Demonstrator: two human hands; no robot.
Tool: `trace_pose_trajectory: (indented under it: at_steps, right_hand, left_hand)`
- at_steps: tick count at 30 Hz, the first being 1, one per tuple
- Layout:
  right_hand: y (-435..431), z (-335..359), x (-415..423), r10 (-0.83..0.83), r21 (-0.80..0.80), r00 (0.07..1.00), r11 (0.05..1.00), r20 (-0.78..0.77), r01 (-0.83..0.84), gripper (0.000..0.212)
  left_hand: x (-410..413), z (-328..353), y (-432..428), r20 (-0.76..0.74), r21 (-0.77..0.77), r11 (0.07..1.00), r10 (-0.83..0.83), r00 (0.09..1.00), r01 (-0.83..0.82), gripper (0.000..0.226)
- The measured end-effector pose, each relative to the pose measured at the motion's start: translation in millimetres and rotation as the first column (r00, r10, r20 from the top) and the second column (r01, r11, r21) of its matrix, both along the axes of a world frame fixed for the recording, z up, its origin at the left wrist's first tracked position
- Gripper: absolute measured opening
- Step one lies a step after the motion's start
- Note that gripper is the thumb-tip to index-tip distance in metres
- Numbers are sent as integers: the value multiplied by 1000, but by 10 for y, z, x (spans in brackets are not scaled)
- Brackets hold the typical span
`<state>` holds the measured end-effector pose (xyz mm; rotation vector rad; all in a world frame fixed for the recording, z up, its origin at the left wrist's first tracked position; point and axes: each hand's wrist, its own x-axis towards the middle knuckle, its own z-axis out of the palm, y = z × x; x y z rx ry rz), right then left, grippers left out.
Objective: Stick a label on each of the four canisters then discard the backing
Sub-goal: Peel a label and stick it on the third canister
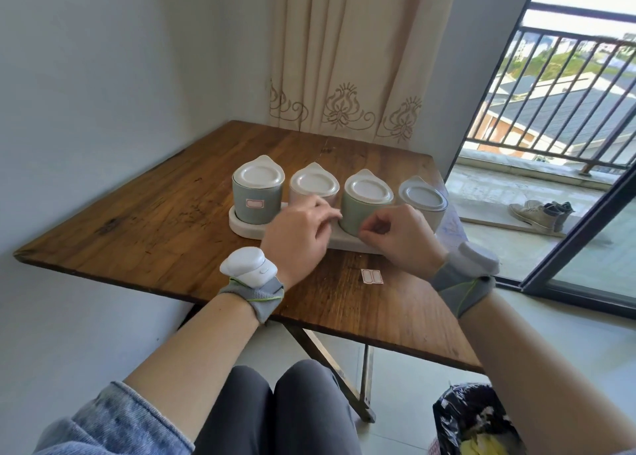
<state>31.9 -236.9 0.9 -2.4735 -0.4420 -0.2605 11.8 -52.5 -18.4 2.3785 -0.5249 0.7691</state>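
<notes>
Four canisters stand in a row on one white tray (241, 225) near the middle of the wooden table (137, 213): a grey-green canister (256, 196) at the tray's left end, a pink canister (311, 186), a pale green canister (358, 210), and a grey canister (425, 196) at the right end. Only the grey-green one shows a label (254, 203), red-bordered and blank. The left hand (299, 238) rests against the pale green canister's left side, fingers curled. The right hand (401, 238) pinches at that canister's front; what it holds I cannot tell. One backing sheet (371, 276) with two blank labels lies near the table's front edge.
</notes>
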Motion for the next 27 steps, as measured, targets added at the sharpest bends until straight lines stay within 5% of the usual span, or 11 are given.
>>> trace_pose_trajectory:
  at_steps: [4,8,22,27]
  right_hand:
    - [-223,-39,-36,10,-137,978,990,-207,-39,8]
    - [-310,-109,-91,15,-165,939,983,-344,-76,27]
    - [-284,-174,-56,19,-74,892,996,-451,-59,9]
    - [-280,-164,-55,31,-58,887,996,-460,-65,27]
  left_hand:
    - [-37,-147,-194,-426,-3,994,-96,900,105,22]
    - [19,-143,-306,-610,32,993,-71,789,114,28]
    - [144,-54,-431,-728,49,991,-48,684,122,14]
    - [167,-53,-443,-735,61,990,-43,676,130,13]
